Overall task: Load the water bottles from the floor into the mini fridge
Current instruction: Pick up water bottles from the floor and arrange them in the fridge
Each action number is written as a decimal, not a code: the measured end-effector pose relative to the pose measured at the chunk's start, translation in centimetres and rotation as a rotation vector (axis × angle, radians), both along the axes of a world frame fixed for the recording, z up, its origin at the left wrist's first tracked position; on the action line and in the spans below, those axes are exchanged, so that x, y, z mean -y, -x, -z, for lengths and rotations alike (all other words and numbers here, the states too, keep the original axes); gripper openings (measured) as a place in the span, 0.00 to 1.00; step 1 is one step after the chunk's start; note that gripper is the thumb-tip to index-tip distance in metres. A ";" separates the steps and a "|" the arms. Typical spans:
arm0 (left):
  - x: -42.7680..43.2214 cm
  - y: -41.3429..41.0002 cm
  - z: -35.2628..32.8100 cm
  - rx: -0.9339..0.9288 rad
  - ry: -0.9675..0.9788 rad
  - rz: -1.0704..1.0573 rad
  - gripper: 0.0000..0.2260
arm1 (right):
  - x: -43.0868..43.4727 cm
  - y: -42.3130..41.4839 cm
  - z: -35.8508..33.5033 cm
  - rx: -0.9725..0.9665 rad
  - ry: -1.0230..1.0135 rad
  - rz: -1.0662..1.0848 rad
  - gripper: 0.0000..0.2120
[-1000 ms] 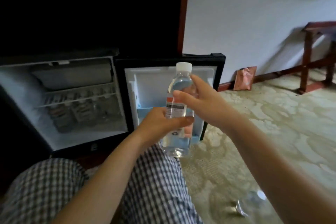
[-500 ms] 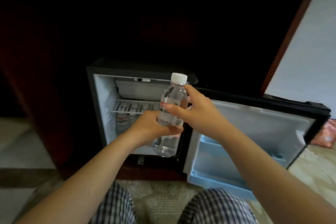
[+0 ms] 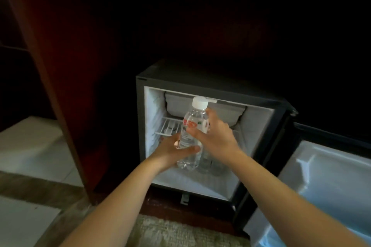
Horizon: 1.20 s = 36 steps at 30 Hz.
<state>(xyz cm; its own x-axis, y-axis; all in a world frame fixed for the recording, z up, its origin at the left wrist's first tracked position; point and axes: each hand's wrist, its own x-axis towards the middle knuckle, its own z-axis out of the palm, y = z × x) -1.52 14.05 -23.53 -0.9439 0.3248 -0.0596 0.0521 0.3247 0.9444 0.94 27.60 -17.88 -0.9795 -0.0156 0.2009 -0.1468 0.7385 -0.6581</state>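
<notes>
Two bare forearms reach forward from the bottom of the view. The left hand (image 3: 170, 151) cups the lower body of a clear water bottle (image 3: 191, 136), thumb across its front. The right hand (image 3: 217, 139) wraps the labelled upper part, so each grip holds the bottle. It stands upright, white cap (image 3: 199, 102) on top, in front of the open mini fridge (image 3: 259, 122), not yet set down.

Further in, more bottles (image 3: 210, 163) stand on the fridge floor (dim, count unclear) beneath a wire shelf (image 3: 170, 126). Pushed in upright, the cap will likely catch that shelf, or the base may topple the standing bottles.

Compared with half a second earlier, the bottle now faces the compartment rather than the door hinge, and the fridge looms larger.
</notes>
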 end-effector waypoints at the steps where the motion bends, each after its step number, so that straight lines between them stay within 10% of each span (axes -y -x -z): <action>1: 0.5 0.9 0.9 0.002 -0.009 -0.013 0.18 | 0.7 1.0 0.5 -0.011 -0.031 -0.011 0.27; 15: 1.9 7.1 6.0 -0.124 0.013 -0.449 0.22 | 6.7 9.7 4.2 0.000 -0.096 -0.006 0.27; 36: 0.2 9.1 4.5 0.010 -0.172 -0.514 0.21 | 5.7 13.9 3.6 0.002 0.003 0.112 0.25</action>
<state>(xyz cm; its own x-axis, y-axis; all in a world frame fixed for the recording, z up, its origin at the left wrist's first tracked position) -10.60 13.87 -28.07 -0.9834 -0.1725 -0.0559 -0.0818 0.1466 0.9858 -12.91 21.86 -21.53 -0.9755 0.0950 0.1985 -0.0615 0.7483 -0.6606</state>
